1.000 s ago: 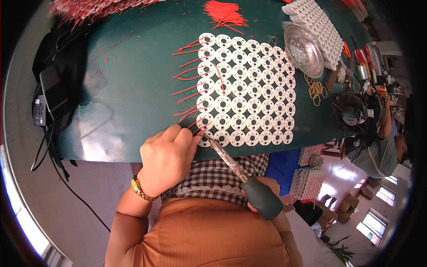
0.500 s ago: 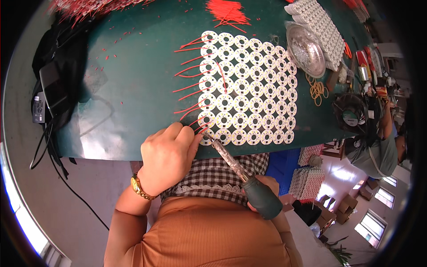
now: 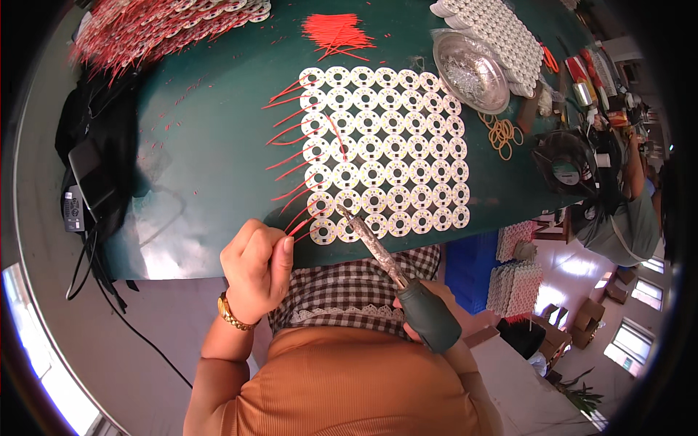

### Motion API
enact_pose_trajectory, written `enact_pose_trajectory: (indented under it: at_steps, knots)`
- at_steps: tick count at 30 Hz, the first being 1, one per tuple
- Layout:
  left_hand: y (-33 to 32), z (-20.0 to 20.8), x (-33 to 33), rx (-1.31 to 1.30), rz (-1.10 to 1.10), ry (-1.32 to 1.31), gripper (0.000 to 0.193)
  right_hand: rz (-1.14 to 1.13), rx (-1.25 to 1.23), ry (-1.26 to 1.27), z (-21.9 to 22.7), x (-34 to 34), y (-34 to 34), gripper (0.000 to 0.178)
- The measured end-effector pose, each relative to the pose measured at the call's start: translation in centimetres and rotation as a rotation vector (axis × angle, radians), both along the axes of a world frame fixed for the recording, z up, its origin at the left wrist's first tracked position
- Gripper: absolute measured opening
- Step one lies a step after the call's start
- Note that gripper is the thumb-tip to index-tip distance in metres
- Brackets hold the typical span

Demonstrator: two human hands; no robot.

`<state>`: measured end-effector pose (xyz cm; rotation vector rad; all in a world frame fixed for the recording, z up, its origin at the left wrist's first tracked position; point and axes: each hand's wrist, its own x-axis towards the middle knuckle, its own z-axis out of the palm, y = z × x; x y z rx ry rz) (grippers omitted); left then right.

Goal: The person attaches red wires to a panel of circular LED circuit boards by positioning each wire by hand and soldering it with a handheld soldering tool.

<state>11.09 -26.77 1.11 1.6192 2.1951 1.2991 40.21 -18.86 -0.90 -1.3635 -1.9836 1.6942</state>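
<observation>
A sheet of round white LED circuit boards (image 3: 372, 174) lies on the green table, with thin red wires (image 3: 292, 190) sticking out leftward from its left column. My left hand (image 3: 254, 265), a gold watch on its wrist, is closed at the table's front edge, just left of the lowest boards. Red wire ends reach its fingertips; whether they are pinched is hidden. My right hand (image 3: 438, 294) grips the dark green handle of a soldering iron (image 3: 376, 251). Its tip is over the lower left boards, near the second column.
A pile of wired boards (image 3: 174, 29) is at the far left, and loose red wires (image 3: 336, 35) lie at the back. A metal bowl (image 3: 472, 71), stacked boards (image 3: 502, 43), rubber bands (image 3: 503, 136) and a small fan (image 3: 566, 166) stand right. A black bag (image 3: 91, 138) is left.
My left hand has drawn back a little from the lowest boards toward the left. The iron's tip has lifted up and away from the left column. The whole view has shifted slightly.
</observation>
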Motion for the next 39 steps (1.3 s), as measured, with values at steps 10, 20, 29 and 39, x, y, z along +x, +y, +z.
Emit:
enact_pose_trajectory:
  at_steps: [10, 20, 29, 39]
  knots:
    - [0.4, 0.1, 0.0, -0.148, -0.158, 0.208, 0.024, 0.208, 0.030, 0.089, 0.4, 0.6, 1.1, 0.032]
    - [0.6, 0.0, 0.2, -0.181, -0.154, 0.253, 0.028, 0.338, 0.030, -0.044, 0.5, 2.5, 0.5, 0.037]
    - [0.8, 0.2, 0.2, -0.211, -0.164, 0.272, 0.030, 0.305, 0.195, 0.131, -1.1, 3.4, -0.3, 0.048]
    - [0.8, 0.1, 0.2, -0.203, -0.161, 0.278, 0.030, 0.327, 0.360, 0.368, -1.4, 2.1, 0.8, 0.038]
